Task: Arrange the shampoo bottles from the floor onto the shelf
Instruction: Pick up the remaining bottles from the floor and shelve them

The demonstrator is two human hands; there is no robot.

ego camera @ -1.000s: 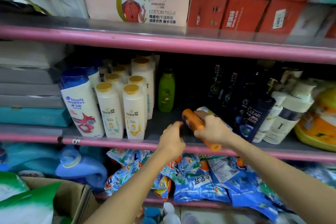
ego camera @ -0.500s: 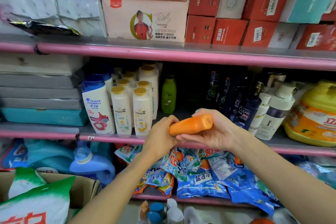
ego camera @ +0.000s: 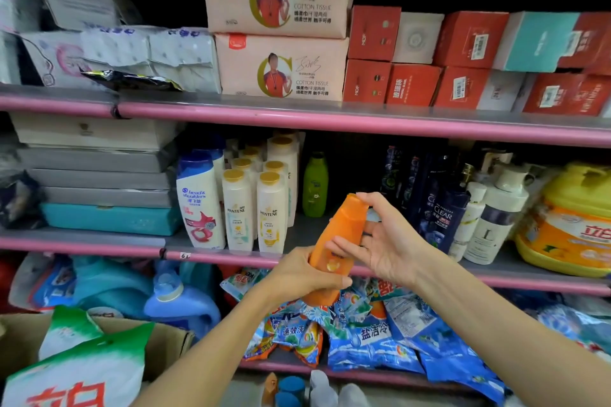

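Orange shampoo bottle [ego camera: 335, 243], tilted, before the middle shelf [ego camera: 317, 231].
Gripped low by left hand [ego camera: 299, 277]; right hand [ego camera: 380, 241] steadying with straight fingers. Risk: toppling Pantene bottles [ego camera: 253, 210] on insertion.

Left hand [ego camera: 299, 276]: mine, bare, no glove, no ring that I can make out.
Right hand [ego camera: 380, 246]: mine too, bare, nothing worn on the fingers [ego camera: 340, 246] that face me.
Nails: short and plain where they show.
Wrists: both uncovered, no watch, no band.
Left forearm [ego camera: 211, 350]: bare right down to the bottom edge of the view, no sleeve reaching it.
Right forearm [ego camera: 489, 337]: bare as well, all the way to the lower right corner.
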